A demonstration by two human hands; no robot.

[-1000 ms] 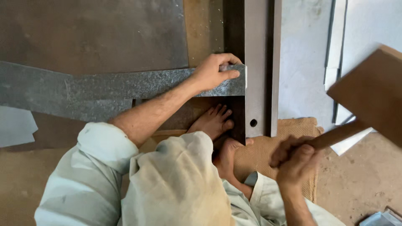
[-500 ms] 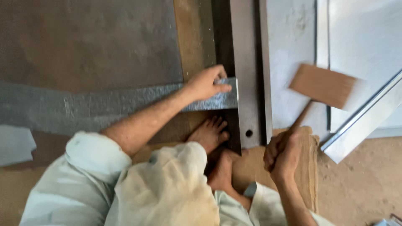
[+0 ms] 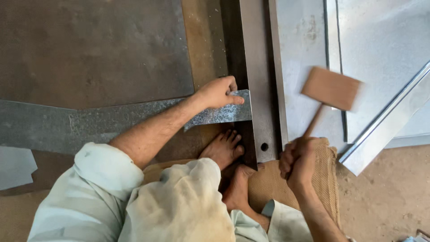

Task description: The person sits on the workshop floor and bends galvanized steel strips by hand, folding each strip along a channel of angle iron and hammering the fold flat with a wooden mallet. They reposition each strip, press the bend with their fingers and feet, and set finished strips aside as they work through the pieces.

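Observation:
My left hand (image 3: 218,93) presses down on the end of a long galvanized metal strip (image 3: 89,123) where it meets a dark steel angle bar (image 3: 255,80). My right hand (image 3: 298,161) grips the handle of a wooden mallet (image 3: 330,88), whose block head hovers blurred to the right of the bar, above a grey metal sheet. My bare feet (image 3: 224,150) rest against the near end of the bar.
A large dark steel plate (image 3: 89,49) lies at the upper left. Grey metal sheets (image 3: 380,45) and a folded metal channel (image 3: 385,125) lie at the right. A burlap sack (image 3: 322,179) covers the floor under me. A pale sheet scrap (image 3: 15,166) sits at the left edge.
The mallet has swung down and left from high at the right toward the bar. My view has shifted right. The left hand stays on the strip.

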